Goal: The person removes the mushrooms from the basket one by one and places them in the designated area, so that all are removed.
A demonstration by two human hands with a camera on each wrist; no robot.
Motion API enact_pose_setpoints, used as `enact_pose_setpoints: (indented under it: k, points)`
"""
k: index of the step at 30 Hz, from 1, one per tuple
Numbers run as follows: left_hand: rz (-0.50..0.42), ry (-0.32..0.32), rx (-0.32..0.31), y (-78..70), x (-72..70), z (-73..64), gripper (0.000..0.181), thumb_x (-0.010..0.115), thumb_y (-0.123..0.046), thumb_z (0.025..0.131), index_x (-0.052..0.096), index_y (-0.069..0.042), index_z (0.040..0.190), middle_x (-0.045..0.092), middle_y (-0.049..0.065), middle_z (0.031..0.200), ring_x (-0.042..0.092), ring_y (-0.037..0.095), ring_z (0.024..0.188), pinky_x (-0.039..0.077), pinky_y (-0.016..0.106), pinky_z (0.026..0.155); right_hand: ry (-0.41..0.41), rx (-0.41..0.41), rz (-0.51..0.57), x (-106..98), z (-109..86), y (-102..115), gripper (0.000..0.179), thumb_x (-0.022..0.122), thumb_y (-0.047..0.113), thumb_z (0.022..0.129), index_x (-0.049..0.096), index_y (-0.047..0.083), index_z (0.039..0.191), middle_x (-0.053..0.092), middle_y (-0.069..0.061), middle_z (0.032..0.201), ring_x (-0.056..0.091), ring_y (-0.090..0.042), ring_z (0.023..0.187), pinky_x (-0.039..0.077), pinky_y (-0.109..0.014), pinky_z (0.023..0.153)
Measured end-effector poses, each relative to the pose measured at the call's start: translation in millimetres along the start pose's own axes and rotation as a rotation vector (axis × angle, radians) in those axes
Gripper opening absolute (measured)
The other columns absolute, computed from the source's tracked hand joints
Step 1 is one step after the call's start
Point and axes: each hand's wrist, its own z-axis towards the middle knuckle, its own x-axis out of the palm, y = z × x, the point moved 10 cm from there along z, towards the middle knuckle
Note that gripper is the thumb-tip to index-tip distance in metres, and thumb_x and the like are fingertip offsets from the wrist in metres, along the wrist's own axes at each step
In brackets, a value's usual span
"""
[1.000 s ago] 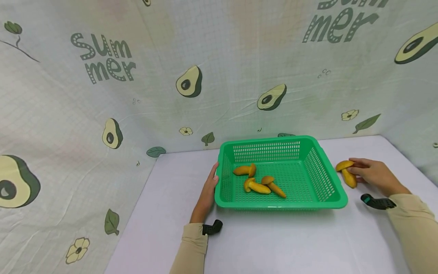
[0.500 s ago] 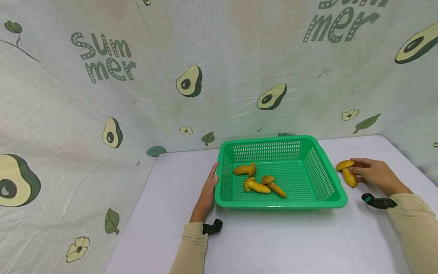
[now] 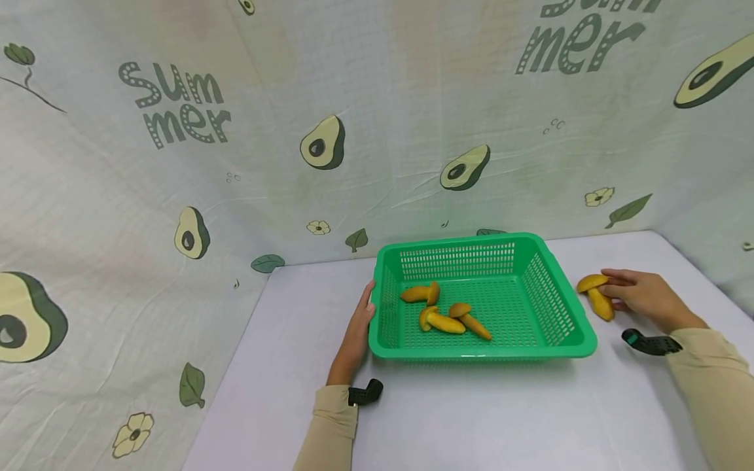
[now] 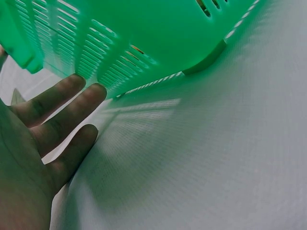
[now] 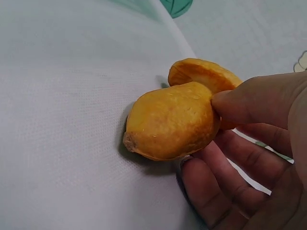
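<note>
At the right of the head view, the bare right hand [image 3: 650,297] is pinching a yellow, round-capped mushroom with a thick stem [image 3: 601,305] just outside the slatted green plastic basket [image 3: 483,354]. Almost nothing is changing against the last second: only the camera's outlook is shifting slightly, while both hands, the basket and the mushrooms are keeping their places. That steadiness suggests the work is pausing with the grip already made. The mushroom is lying between the basket's right wall and the fingertips, its cap pointing away from the person and its stem slanting back. Three yellow-brown mushrooms [image 3: 443,322] are sitting on the basket floor towards its left side. The bare left hand [image 3: 355,333] is resting against the basket's left wall on the white cloth-covered table [image 3: 471,418].

From the left wrist, that hand is holding nothing: three fingers [image 4: 67,115] are stretching out nearly straight beside the basket's slatted wall, their exact contact being hard to tell.

From the right wrist, the thumb [image 5: 249,100] is pressing where stem meets cap, and the other fingers are curling beneath, partly hidden. The stem is facing the camera; whether the cloth is bearing its weight is remaining unclear.
</note>
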Motion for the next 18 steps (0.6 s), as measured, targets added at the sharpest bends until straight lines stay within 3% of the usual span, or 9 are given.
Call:
enact_pose_setpoints:
  k: [4, 13, 15, 18]
  points:
    - [-0.003, 0.007, 0.002, -19.7, 0.3, -4.4, 0.055, 0.027, -0.027, 0.110, 0.015, -0.013, 0.162, 0.015, 0.005, 0.166, 0.012, 0.023, 0.151, 0.012, 0.053, 0.119, 0.009, -0.009, -0.012, -2, -0.9, 1, 0.076, 0.052, 0.042, 0.103, 0.031, -0.014, 0.149, 0.038, -0.041, 0.141, 0.061, -0.029, 0.099, 0.055, -0.020, 0.069]
    - [-0.006, 0.006, 0.003, -18.7, 0.3, -4.4, 0.055, 0.027, -0.030, 0.111, 0.015, -0.015, 0.162, 0.015, 0.003, 0.166, 0.012, 0.021, 0.151, 0.011, 0.052, 0.119, -0.002, 0.007, 0.027, -10, -5.5, -4, 0.077, 0.053, 0.043, 0.103, 0.029, -0.011, 0.151, 0.037, -0.040, 0.142, 0.060, -0.004, 0.086, 0.054, -0.020, 0.067]
    - [-0.003, 0.008, 0.003, -17.8, 0.4, -4.2, 0.055, 0.027, -0.029, 0.111, 0.015, -0.016, 0.163, 0.014, 0.002, 0.166, 0.012, 0.020, 0.151, 0.011, 0.052, 0.120, -0.010, 0.012, 0.030, -12, -5.9, -4, 0.078, 0.054, 0.044, 0.102, 0.029, -0.011, 0.151, 0.039, -0.040, 0.141, 0.060, -0.003, 0.086, 0.054, -0.021, 0.067]
    - [0.002, 0.016, 0.002, -18.4, 1.0, -3.9, 0.055, 0.026, -0.029, 0.111, 0.014, -0.016, 0.163, 0.014, 0.001, 0.166, 0.011, 0.019, 0.151, 0.011, 0.051, 0.120, -0.034, 0.017, 0.018, -16, -6.0, -3, 0.077, 0.054, 0.043, 0.102, 0.030, -0.011, 0.151, 0.042, -0.042, 0.138, 0.064, -0.014, 0.088, 0.053, -0.022, 0.064]
